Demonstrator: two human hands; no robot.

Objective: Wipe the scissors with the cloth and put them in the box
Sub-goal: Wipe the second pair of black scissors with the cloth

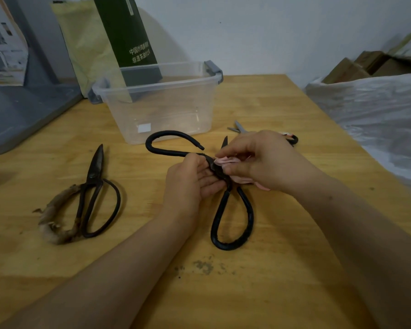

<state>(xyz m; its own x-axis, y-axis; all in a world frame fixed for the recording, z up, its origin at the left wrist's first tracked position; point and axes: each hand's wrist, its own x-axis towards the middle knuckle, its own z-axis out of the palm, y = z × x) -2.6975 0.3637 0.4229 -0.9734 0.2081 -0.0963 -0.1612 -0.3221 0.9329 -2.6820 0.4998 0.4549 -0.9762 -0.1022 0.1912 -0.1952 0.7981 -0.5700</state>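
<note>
Black scissors [226, 246] are spread wide open above the wooden surface [271, 269], just in front of the clear plastic box [157, 85], one handle loop pointing at the box and the other toward the person. The left hand [188, 184] has its grip curled round them at the pivot. The right hand [266, 160] pinches a pink cloth [226, 160] in its grip, against the metal beside the pivot. Rusty scissors [94, 176] with a wrapped handle lie to the left, and small scissors [239, 128] lie behind the right hand.

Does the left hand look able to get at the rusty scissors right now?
Likely not yet: the left hand holds the black scissors at the pivot. Nothing lies between it and the rusty scissors, so once freed the way looks open.
</note>
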